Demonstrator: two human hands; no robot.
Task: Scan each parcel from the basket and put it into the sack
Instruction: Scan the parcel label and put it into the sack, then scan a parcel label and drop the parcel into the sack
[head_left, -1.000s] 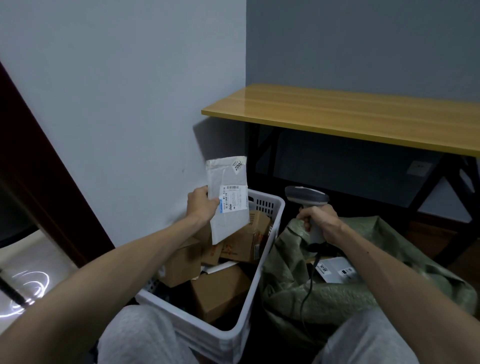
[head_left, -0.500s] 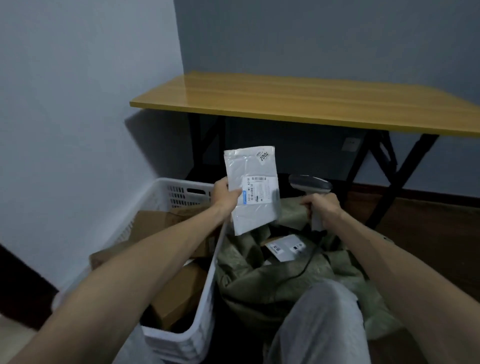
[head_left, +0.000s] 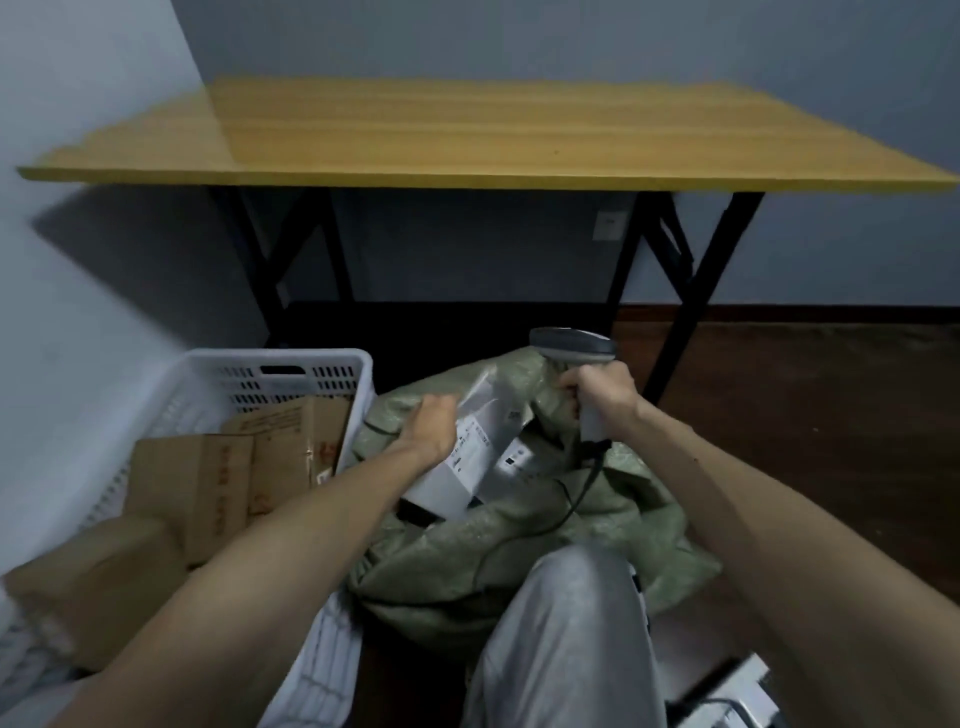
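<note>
My left hand (head_left: 431, 423) grips a flat white mailer parcel (head_left: 462, 457) with a printed label, lowered into the mouth of the green woven sack (head_left: 519, 540) between my knees. Another labelled white parcel (head_left: 514, 462) lies inside the sack just beneath it. My right hand (head_left: 602, 389) holds a grey barcode scanner (head_left: 571, 345) by its handle above the sack's far rim; its black cable trails down over the sack. The white plastic basket (head_left: 291, 364) at the left holds several brown cardboard boxes (head_left: 228, 478).
A wooden-topped table (head_left: 467, 135) on black folding legs stands right behind the sack and basket. Walls close in at the left and back. Dark wooden floor (head_left: 831, 415) lies to the right. My grey trouser leg (head_left: 566, 639) is at the bottom centre.
My left hand has brought the white mailer down from in front of the scanner into the sack's opening. The view has swung right and down. The scanner hand has stayed roughly in place.
</note>
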